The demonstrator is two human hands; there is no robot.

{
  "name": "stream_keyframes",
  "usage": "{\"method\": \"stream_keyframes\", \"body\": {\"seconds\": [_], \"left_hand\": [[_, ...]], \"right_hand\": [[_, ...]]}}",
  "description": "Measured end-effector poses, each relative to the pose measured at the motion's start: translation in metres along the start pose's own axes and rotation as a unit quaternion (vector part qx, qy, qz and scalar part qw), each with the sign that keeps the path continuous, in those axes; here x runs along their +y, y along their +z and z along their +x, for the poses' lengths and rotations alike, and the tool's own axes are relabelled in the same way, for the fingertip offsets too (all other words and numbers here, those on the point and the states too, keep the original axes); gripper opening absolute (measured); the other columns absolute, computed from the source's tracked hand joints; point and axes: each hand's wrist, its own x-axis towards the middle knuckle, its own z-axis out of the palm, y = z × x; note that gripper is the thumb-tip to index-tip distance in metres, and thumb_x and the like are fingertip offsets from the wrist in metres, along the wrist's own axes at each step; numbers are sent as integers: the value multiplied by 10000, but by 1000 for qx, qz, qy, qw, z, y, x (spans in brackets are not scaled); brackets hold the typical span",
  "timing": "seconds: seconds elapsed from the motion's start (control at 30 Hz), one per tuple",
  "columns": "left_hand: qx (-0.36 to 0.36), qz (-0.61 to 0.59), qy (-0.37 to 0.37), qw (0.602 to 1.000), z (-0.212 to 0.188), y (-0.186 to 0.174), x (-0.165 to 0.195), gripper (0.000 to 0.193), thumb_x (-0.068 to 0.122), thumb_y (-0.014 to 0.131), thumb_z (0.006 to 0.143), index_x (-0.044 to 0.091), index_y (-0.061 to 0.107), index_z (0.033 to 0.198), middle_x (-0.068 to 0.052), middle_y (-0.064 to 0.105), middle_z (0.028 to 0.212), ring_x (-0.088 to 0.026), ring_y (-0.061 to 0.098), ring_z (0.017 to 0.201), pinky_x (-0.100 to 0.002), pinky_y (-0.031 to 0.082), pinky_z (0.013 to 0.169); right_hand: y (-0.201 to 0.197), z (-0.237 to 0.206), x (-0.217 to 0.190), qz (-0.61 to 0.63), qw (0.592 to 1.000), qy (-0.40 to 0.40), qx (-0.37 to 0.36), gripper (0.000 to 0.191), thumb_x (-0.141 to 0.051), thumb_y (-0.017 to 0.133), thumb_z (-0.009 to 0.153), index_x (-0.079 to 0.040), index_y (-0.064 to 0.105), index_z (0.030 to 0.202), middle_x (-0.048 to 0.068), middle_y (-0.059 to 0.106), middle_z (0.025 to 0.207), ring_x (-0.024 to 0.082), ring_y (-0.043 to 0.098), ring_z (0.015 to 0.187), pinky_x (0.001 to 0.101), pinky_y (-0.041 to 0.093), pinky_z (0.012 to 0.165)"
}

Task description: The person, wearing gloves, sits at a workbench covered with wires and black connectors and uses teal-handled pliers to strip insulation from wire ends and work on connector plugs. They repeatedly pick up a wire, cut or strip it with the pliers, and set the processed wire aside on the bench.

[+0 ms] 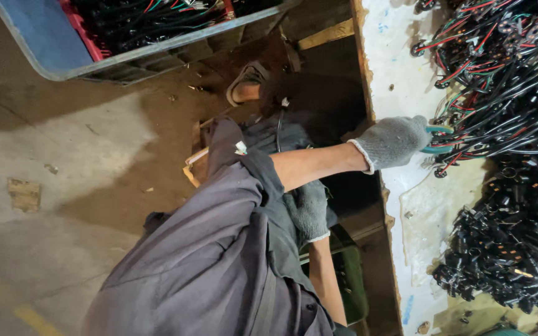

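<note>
My left hand [395, 142], in a grey knit glove, reaches out over the white worktable [400, 74]. It grips a small tool with teal handles [437, 138], and the tool's tip is at the edge of a big tangle of black, red and green wire harnesses [499, 81]. My right hand [309, 210], gloved the same way, rests low on my lap beside the grey trouser cloth. Its fingers are partly tucked under my left arm, so I cannot see whether it holds anything.
A second heap of black connectors and cables [512, 242] lies on the table nearer to me. A blue-rimmed crate [51, 43] holding more wires stands on the concrete floor [63, 186]. My sandalled foot [247, 90] is under the table edge.
</note>
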Motion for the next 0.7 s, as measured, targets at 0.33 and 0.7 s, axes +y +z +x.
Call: {"method": "stream_keyframes", "body": {"seconds": [0.33, 0.7], "left_hand": [[-19, -97, -51, 994, 10, -17, 2, 153, 164, 661, 776, 129, 750, 895, -185, 670, 895, -392, 689, 818, -517, 534, 733], [-180, -77, -35, 980, 9, -4, -1, 155, 127, 652, 775, 76, 755, 878, -198, 690, 844, -412, 685, 839, -522, 520, 759]], "right_hand": [[-12, 13, -7, 11, 1000, 3, 19, 458, -271, 790, 823, -21, 663, 1186, 231, 670, 1161, 443, 613, 1099, 494, 483, 936], [-31, 42, -14, -10, 999, 19, -35, 363, -225, 782, 849, -51, 689, 1153, 186, 684, 1094, 396, 636, 1051, 463, 505, 911]]}}
